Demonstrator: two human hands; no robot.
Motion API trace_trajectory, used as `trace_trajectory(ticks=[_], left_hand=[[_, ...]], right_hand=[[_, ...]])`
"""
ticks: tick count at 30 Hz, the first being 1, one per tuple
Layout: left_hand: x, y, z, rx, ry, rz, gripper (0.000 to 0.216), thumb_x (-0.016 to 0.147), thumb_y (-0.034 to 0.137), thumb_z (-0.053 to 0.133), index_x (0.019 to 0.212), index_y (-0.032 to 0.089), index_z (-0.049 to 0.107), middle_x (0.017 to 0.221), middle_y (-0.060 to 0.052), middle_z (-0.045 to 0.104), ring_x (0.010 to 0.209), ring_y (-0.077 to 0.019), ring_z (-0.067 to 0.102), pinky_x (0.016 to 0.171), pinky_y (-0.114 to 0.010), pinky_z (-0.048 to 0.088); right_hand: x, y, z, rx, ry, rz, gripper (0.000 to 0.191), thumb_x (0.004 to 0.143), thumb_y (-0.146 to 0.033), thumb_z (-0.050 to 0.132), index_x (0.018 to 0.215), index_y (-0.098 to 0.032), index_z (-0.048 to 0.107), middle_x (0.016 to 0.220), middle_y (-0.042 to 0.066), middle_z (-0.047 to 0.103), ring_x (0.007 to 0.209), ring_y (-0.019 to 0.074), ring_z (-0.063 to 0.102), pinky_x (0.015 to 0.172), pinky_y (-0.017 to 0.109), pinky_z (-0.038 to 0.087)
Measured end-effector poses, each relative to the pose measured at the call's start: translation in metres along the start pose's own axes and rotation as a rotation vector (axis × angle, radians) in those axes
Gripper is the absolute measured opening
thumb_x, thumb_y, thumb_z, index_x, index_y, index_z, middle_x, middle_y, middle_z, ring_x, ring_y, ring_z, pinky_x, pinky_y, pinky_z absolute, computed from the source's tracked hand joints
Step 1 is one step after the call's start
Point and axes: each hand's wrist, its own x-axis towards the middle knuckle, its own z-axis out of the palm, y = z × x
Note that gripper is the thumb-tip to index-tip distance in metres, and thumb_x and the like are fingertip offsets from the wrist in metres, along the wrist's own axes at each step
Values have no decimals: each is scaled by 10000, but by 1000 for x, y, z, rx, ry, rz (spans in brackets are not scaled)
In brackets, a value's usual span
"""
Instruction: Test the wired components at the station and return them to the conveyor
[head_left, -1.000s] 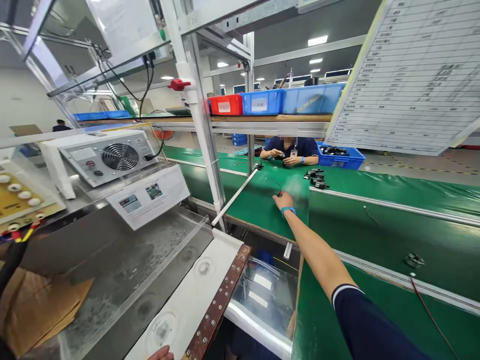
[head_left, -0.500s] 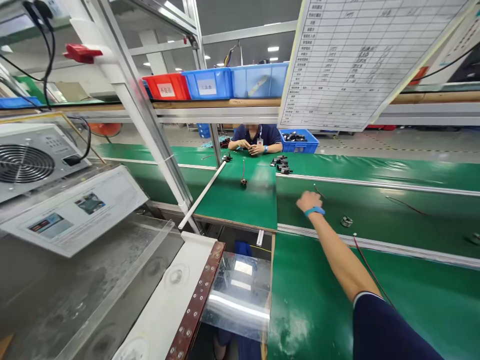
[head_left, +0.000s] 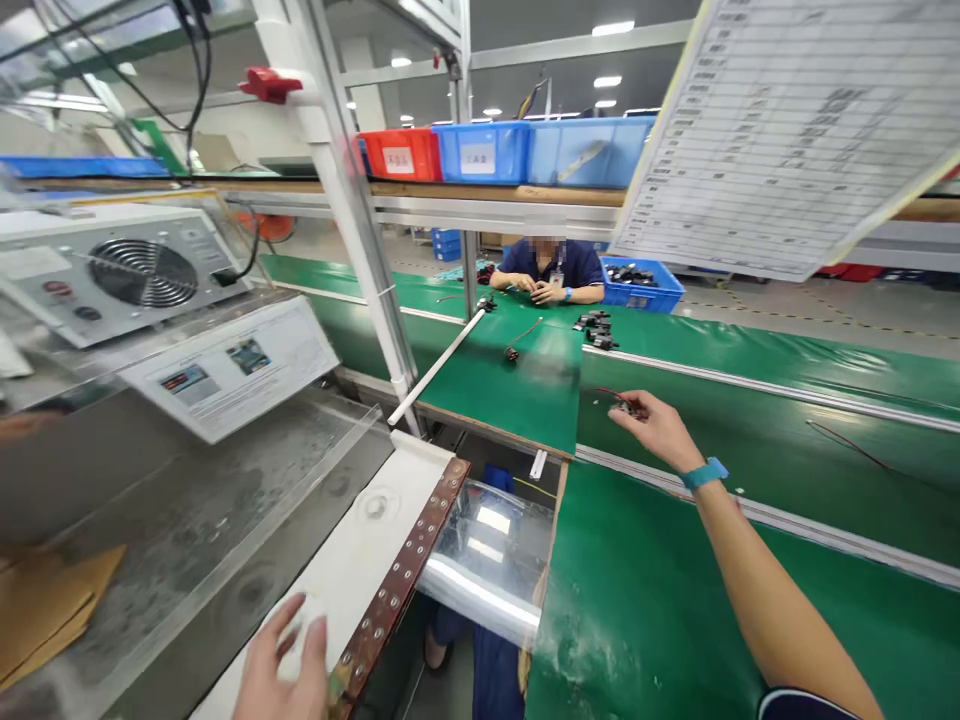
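Observation:
Over the dark green belt point(head_left: 720, 420), my right hand point(head_left: 660, 428), with a blue band at its wrist, pinches a small dark metal part with a red wire point(head_left: 627, 408). The fingers partly cover this part. My left hand point(head_left: 285, 665) is at the lower left, fingers apart and holding nothing. It is over the white strip point(head_left: 367, 510), beside the brown riveted edge point(head_left: 401, 560). Another small part with a wire point(head_left: 512, 354) lies on the green board ahead. A loose thin wire point(head_left: 847, 442) rests on the belt to the right.
A co-worker point(head_left: 551, 270) sits across the line, hands together. Black parts point(head_left: 596, 328) lie near a blue bin point(head_left: 641, 285). A metal post point(head_left: 352, 220), a hanging paper sheet point(head_left: 780, 140) and a grey machine point(head_left: 142, 265) surround the workspace. Brown cardboard point(head_left: 60, 610) lies lower left.
My left hand has come into view at the lower left. My right hand has turned and now shows the small wired part between its fingers. The view has swung left.

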Motion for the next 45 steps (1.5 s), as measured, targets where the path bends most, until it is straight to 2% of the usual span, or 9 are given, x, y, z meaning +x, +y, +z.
trace_trajectory(ticks=[4,7,12,19,24,28,32,36,45], left_hand=[[-26,69,-2,88,248,600,605,859,412,488,1396,171,347,1451,-151,402,1363,-291,344,1126,-444,281],[-31,83,-15,346,315,753,551,881,330,484,1377,121,369,1452,-180,408,1406,-321,255,1145,-505,194],[-21,36,-78,829,38,259,341,939,238,290,983,164,620,909,-122,722,907,-268,669,938,-449,408],[-69,-56,-133,824,-150,-277,328,932,265,259,949,196,579,899,-126,718,844,-271,682,649,-313,410],[-98,-95,-129,320,-220,-197,310,898,228,303,780,211,589,825,-72,711,833,-200,657,739,-275,411],[-106,-101,-127,302,-199,-275,294,832,330,452,588,208,563,655,-56,665,699,-213,612,651,-288,379],[-107,-91,-119,-86,-298,-470,419,843,577,382,674,215,507,412,62,418,367,-111,357,442,-237,257],[-103,-73,-107,-612,-407,-422,485,792,682,451,826,201,491,463,100,373,393,-58,174,390,-200,108],[-66,-43,-81,-1050,-476,-275,379,798,480,641,976,188,479,746,18,560,468,-22,372,434,-176,214]], right_hand=[[-36,-150,42,403,-510,-466,403,805,-508,647,1078,-212,645,982,66,668,801,173,610,712,280,487],[-64,-226,95,617,-878,-808,410,786,-467,698,1097,-204,653,1003,58,671,866,167,618,784,265,471],[-104,-285,229,397,-863,-808,364,825,-433,672,1085,-182,625,973,69,668,887,191,607,795,280,435],[-174,-337,357,-79,-978,-971,347,849,-487,613,965,-160,611,966,112,674,891,232,635,733,272,429],[-209,-342,388,-180,-960,-1069,339,849,-448,609,1002,-146,597,974,141,683,898,270,654,726,302,454],[-212,-335,400,-211,-947,-1069,383,841,-495,605,1005,-149,590,960,147,690,903,285,660,735,315,464],[-211,-332,404,-252,-982,-1014,481,825,-589,576,1025,-152,590,958,161,696,921,296,659,752,330,465],[-212,-328,406,-249,-1017,-975,530,805,-607,576,1075,-152,569,987,151,695,925,290,656,752,330,462],[-209,-326,404,-269,-1080,-956,454,810,-508,585,1101,-162,544,1024,134,682,955,266,640,745,303,430]])
